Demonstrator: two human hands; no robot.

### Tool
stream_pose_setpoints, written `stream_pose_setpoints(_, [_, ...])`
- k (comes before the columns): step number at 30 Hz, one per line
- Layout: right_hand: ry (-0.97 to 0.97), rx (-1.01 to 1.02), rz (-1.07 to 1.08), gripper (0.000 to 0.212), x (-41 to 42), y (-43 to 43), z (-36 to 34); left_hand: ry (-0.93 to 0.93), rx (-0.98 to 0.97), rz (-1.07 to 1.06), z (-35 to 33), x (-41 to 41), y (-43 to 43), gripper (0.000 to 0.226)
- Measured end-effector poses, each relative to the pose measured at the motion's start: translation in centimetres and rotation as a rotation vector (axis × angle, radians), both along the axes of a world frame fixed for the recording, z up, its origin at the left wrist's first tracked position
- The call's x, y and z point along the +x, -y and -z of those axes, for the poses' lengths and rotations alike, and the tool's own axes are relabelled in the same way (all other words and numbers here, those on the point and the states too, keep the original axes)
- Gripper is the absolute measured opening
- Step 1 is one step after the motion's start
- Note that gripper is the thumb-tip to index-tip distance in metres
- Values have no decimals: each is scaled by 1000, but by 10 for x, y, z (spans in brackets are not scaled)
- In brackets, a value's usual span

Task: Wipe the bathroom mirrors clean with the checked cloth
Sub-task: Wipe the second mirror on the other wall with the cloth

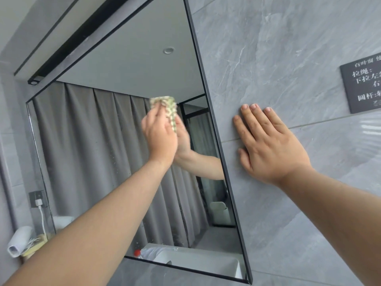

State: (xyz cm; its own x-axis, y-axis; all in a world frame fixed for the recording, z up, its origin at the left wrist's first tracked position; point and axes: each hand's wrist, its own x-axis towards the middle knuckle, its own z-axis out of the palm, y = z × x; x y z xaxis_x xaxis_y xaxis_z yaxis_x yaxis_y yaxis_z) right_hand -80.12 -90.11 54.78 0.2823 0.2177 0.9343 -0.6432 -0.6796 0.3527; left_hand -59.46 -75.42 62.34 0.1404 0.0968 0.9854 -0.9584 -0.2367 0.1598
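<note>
Mirror (107, 141), black-framed, fixed to grey tiled wall (288, 48); fills the middle of the head view, seen at a steep tilt.

Far left, low: wall socket (37, 198) with white plug and cable, and a white hair dryer (19, 240) resting below it. Neither is touched.

Glass reflects grey curtains, a ceiling light, part of a white basin at the bottom edge. Small specks show on the lower glass, so that part likely still needs a pass.

Left hand (159, 134) is raised to the mirror's upper right area, near the right frame edge. Its grip is closed round the checked cloth (168, 110), which is bunched into a wad, green-and-pale pattern sticking out above the fingers. Cloth is pressed against the glass; the hand's reflection meets it there. Bunching probably gives a firm pad to push with. Slight blur on hand and cloth suggests rubbing in progress.

Right hand (270, 145) lies flat on the wall tile just beside the frame, fingers straight and together, holding nothing. Judged purpose: bracing the body while the other arm reaches up and across.

Far right: dark sign (362, 87) with white characters, cut off by the picture edge.

Stage, as judged: mid-wipe on this mirror; any other mirror is not visible.
</note>
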Motion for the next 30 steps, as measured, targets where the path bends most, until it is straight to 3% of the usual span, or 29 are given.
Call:
stream_pose_setpoints(5, [0, -4, -8, 68, 0, -1, 0, 418, 255, 5, 44, -31, 16, 43])
stream_pose_setpoints(11, [-5, 6, -5, 67, -1, -1, 0, 658, 452, -55, 122, -19, 11, 39])
stream_pose_setpoints(15, [-8, 12, 1, 68, -1, -1, 0, 857, 526, -97, 144, -3, -1, 51])
stream_pose_setpoints(20, [-10, 10, 8, 68, -1, -1, 0, 993, 683, -88, 112, 12, -8, 73])
stream_pose_setpoints(25, [-6, 7, 5, 69, -1, -1, 0, 920, 743, -167, 56, 10, -7, 63])
stream_pose_setpoints(30, [-2, 5, 12, 69, 0, -1, 0, 486, 538, -139, -32, -14, 3, 54])
